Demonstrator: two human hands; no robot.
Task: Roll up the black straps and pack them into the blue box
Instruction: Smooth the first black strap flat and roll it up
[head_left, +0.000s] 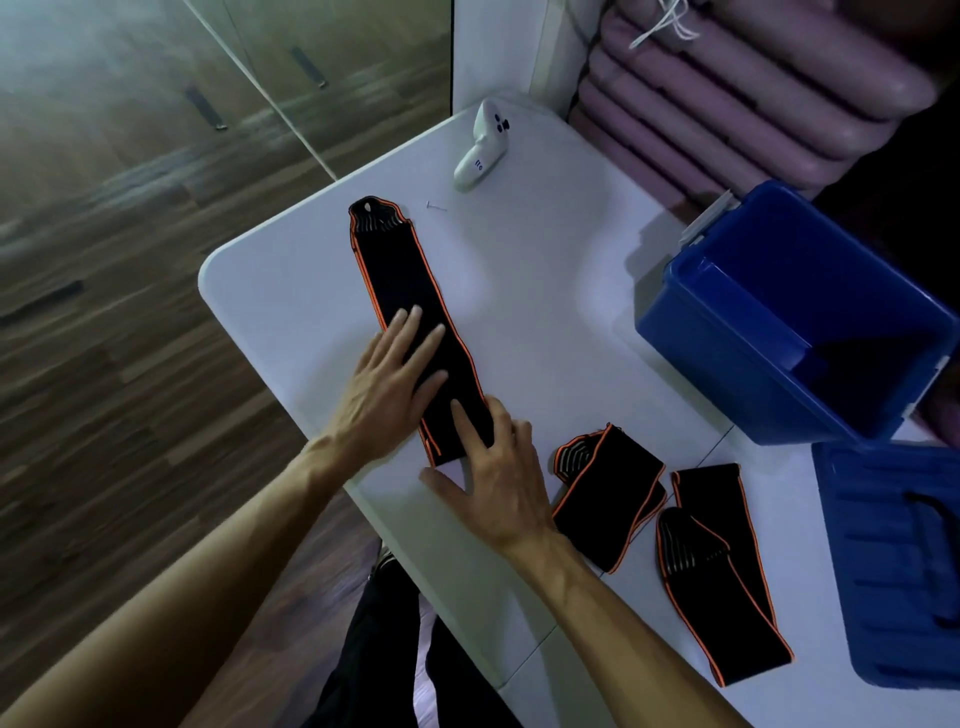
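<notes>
A long black strap with orange edging (402, 270) lies flat and stretched out on the white table (545, 291). My left hand (395, 374) presses flat on its middle with fingers spread. My right hand (493, 478) rests with fingers spread on the strap's near end. Two more black straps lie loosely folded to the right: one (608, 493) beside my right wrist, another (722, 577) nearer the table's right side. The blue box (727, 332) stands open at the right; I see no strap inside it.
The blue lid (893, 561) lies flat at the right edge, below the box. A white handheld controller (480, 145) and a small pin (436, 207) sit at the table's far end. Pink cushions (727, 93) are stacked behind. Wooden floor lies to the left.
</notes>
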